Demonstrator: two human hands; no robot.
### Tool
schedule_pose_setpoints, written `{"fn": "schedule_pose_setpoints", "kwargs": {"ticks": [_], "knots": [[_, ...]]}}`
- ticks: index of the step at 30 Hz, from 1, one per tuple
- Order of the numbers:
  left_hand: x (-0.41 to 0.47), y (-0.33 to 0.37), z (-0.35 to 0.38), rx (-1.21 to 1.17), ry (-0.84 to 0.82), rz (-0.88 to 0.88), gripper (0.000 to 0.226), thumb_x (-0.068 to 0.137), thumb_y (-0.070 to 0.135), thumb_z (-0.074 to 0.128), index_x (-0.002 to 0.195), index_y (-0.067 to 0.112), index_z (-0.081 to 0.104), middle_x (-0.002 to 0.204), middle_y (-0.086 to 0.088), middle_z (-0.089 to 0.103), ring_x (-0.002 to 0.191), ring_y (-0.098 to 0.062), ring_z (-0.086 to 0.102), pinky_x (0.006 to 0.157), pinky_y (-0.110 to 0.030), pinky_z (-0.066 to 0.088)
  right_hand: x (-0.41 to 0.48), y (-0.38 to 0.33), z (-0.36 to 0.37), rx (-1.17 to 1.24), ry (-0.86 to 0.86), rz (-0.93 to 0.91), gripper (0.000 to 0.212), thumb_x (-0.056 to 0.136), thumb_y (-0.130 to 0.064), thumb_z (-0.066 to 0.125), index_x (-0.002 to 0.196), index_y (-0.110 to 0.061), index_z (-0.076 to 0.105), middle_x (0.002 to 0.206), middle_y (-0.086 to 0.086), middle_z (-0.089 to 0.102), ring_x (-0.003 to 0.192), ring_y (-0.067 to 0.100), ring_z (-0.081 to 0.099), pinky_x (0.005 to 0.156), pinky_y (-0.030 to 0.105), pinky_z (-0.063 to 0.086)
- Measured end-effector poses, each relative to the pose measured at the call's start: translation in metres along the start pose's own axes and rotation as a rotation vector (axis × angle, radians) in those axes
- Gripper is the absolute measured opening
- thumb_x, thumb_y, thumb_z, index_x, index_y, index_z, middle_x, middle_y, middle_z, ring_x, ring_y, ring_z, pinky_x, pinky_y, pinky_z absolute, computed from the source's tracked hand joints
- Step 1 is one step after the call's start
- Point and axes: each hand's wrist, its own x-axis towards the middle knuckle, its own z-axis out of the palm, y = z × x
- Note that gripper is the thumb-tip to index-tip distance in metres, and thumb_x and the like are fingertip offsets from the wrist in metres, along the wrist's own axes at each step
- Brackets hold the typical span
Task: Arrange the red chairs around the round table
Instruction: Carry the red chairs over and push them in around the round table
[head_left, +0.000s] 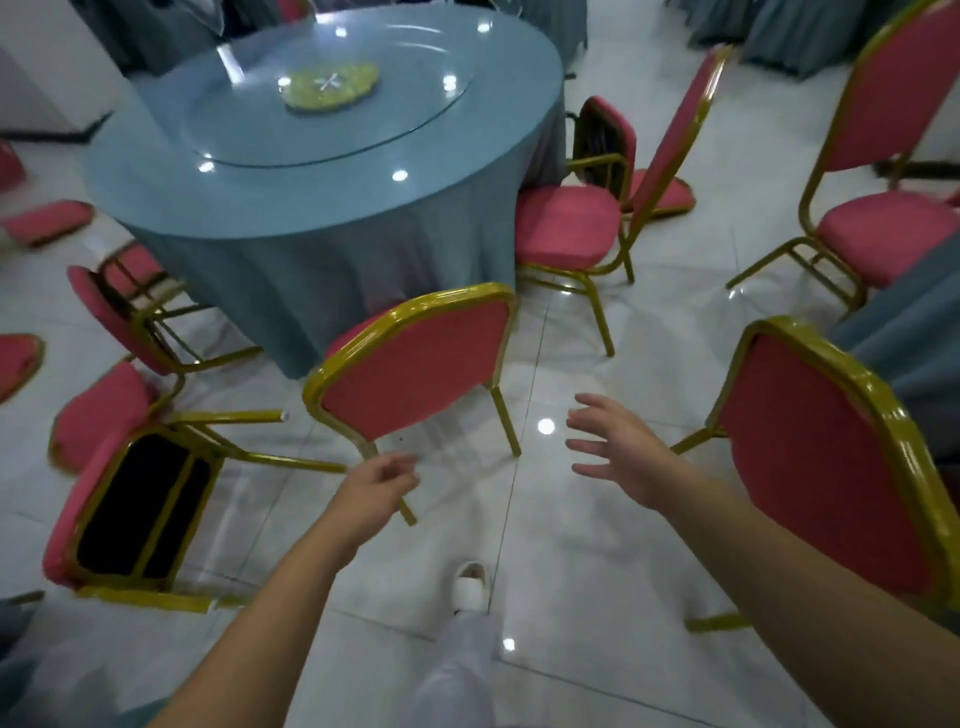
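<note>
The round table (291, 208), draped in blue cloth to the floor, fills the upper middle of the view, and the red chairs stand and lie scattered about it, so by my judgement the job is less than half done. One chair (415, 364) stands at the near edge, upright on its legs, its long axis vertical, its gold-framed back turned to the person and its seat facing in against the cloth; it looks placed. A second chair (566, 226) stands at the table's right side, seat toward the cloth, with another chair (675, 130) just behind it. Left to do: a toppled chair (135, 509) lies at the lower left, its long axis along the floor, the black underside of its seat facing up and its legs pointing right; a second overturned chair (119, 322) lies beyond it near the cloth. Two more, the near right chair (831, 467) and the far right chair (893, 228), stand upright but well apart from the table. The right hand (618, 452) hangs in the air with fingers spread, holding nothing. The left hand (376, 486) is just below the placed chair's back, fingers loosely curled, gripping nothing.
</note>
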Motion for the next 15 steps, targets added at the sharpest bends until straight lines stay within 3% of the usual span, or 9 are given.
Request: {"fn": "schedule_pose_setpoints", "kwargs": {"ticks": [5,9,15], "knots": [[0.058,0.078,0.023,0.082,-0.208,0.170,0.025,0.096,0.023,0.063,0.119,0.031,0.066,0.115,0.009,0.066,0.106,-0.008,0.061,0.093,-0.034,0.052,0.011,-0.063,-0.013,-0.044,0.145,-0.139,0.032,0.097,-0.025,0.062,0.129,-0.026,0.059,0.127,0.002,0.059,0.114,0.024,0.060,0.084,0.037,0.056],[0.098,0.146,0.042,-0.039,-0.337,0.296,0.024,0.094,0.016,0.064,0.114,0.030,0.067,0.112,0.004,0.069,0.106,-0.012,0.065,0.085,-0.027,0.053,0.006,-0.112,-0.021,0.043,0.356,-0.222,0.024,0.095,-0.024,0.065,0.119,-0.024,0.066,0.120,0.002,0.066,0.111,0.023,0.064,0.088,0.040,0.057],[0.155,0.227,0.089,-0.198,-0.511,0.283,0.021,0.094,0.019,0.066,0.111,0.029,0.071,0.110,0.004,0.072,0.102,-0.013,0.068,0.086,-0.032,0.058,-0.001,-0.124,-0.027,0.277,0.615,-0.303,0.022,0.092,-0.020,0.066,0.114,-0.024,0.069,0.113,0.005,0.071,0.105,0.023,0.069,0.089,0.044,0.057]]}}
